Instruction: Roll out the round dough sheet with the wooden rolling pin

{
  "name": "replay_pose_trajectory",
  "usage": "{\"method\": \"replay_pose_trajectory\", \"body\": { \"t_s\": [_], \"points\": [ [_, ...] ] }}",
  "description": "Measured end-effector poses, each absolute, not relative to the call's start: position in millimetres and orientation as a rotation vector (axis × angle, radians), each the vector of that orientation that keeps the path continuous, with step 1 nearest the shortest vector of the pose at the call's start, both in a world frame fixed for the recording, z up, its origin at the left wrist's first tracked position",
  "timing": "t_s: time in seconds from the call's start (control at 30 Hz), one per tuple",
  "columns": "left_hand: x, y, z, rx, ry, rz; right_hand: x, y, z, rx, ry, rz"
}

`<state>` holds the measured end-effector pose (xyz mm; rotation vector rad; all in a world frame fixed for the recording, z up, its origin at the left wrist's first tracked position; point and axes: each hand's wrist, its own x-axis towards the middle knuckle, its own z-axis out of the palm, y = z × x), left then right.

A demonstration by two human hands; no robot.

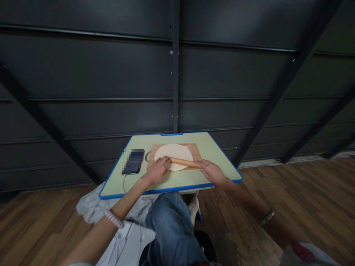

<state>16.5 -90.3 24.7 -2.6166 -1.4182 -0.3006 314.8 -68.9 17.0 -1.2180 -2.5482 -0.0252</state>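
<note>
A wooden rolling pin [183, 162] lies across a flat round sheet of pale dough [173, 150]. Under the dough is a wooden board [197, 150] with a metal handle at its left side. My left hand [159, 170] is closed on the pin's left end, over the lower left part of the dough. At the other end, my right hand [212, 171] grips the pin near the board's right edge. The dough's lower edge shows below the pin.
The pale green table top [222, 162] has a blue rim. On its left lies a dark phone [133, 161] with a white cable. Beneath are my jeans-clad leg [172, 225] and white cloth [91, 203]. Dark metal panels [111, 70] stand behind.
</note>
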Motion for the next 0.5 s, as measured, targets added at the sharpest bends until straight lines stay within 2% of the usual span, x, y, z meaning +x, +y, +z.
{"method": "replay_pose_trajectory", "body": {
  "t_s": [0.13,0.27,0.5],
  "points": [
    [15,-107,13,-2.475,-1.492,-0.35,314,-65,30,-1.252,-2.584,-0.113],
    [8,-111,25,-2.347,-1.579,-0.427,301,-59,48,-1.156,-2.658,-0.119],
    [10,-122,17,-2.318,-1.711,-0.263,262,-18,53,-0.749,-2.792,0.102]
  ]
}}
